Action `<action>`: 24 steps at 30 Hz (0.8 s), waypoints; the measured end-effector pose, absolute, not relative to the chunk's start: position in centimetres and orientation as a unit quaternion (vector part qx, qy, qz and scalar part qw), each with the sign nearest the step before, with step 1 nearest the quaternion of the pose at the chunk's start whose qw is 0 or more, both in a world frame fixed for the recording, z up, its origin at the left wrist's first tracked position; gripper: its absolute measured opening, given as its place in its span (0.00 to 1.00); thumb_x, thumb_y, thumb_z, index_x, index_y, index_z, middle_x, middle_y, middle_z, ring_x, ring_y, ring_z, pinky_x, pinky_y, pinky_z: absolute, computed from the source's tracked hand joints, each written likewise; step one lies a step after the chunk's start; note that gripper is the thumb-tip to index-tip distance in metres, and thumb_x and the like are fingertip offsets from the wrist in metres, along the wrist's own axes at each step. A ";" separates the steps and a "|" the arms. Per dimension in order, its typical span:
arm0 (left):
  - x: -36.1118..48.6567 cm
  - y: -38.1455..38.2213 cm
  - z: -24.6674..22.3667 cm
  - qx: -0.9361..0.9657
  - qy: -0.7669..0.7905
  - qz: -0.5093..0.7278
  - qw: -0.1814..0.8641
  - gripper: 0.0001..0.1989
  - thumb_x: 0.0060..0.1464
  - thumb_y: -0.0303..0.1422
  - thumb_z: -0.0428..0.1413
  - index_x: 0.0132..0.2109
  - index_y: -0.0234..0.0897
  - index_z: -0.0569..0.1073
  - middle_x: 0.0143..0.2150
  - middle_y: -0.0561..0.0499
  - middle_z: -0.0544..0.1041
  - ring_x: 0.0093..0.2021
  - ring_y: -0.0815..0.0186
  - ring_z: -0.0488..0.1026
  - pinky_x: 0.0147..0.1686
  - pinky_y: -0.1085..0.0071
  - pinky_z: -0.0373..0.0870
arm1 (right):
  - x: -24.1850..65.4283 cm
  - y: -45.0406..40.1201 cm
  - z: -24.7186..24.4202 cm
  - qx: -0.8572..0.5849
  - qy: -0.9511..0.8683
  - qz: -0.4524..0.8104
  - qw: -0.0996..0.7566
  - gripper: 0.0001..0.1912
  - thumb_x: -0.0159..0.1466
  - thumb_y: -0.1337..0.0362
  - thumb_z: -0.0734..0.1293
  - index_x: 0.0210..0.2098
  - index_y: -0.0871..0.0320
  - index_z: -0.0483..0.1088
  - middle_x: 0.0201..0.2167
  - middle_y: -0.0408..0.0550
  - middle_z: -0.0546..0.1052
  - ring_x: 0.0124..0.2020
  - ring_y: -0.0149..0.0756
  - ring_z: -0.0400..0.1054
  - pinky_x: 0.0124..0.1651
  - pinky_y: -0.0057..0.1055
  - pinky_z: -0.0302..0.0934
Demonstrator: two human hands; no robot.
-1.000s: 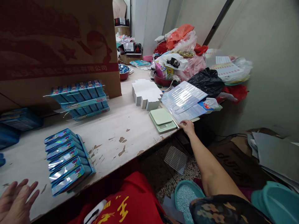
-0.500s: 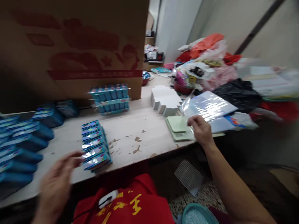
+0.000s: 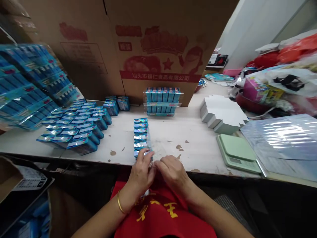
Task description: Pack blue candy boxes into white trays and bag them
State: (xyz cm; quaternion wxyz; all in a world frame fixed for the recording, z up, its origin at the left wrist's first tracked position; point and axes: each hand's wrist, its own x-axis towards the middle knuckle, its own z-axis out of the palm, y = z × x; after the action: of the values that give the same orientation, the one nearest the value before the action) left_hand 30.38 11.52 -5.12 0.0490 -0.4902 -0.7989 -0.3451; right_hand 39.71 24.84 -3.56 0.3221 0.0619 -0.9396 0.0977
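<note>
My left hand (image 3: 141, 170) is at the table's front edge, at the near end of a short row of small blue boxes (image 3: 140, 136). Its fingertips reach the nearest box, while the thumb and forefinger pinch towards my other hand. Close beside it, my right hand (image 3: 172, 168) is closed with fingers bent. A faint piece of clear plastic film (image 3: 158, 148) shows between the hands and the row; its edges are hard to make out. Behind the row, a clear plastic pack of blue boxes (image 3: 162, 99) stands against the carton.
A large brown carton (image 3: 158, 56) backs the table. Blue boxes (image 3: 79, 127) crowd the left, beside tall filled packs (image 3: 32, 82). To the right are white folded cartons (image 3: 224, 114), a green scale (image 3: 237, 153), shiny clear sheets (image 3: 287, 135) and heaped bags (image 3: 297, 53).
My right hand has come left from the clear sheets by the scale. My left hand has moved in beside it at the row of boxes. The view has turned left.
</note>
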 end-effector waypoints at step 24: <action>20.0 11.2 -2.0 -0.066 -0.596 -0.776 -0.195 0.26 0.53 0.30 0.52 0.58 0.40 0.54 0.53 0.44 0.67 0.41 0.67 0.74 0.20 0.81 0.70 | 29.1 29.9 -2.1 -0.228 -0.815 0.345 0.406 0.18 0.60 0.65 0.57 0.49 0.58 0.66 0.38 0.48 0.73 0.27 0.32 0.65 0.33 0.30 0.62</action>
State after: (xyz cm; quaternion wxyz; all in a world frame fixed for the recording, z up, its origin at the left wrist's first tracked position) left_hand 20.00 11.23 -1.95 -0.1946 -0.0658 -0.5962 -0.7761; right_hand 29.06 29.88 -2.09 0.4058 -0.2282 -0.8148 0.3454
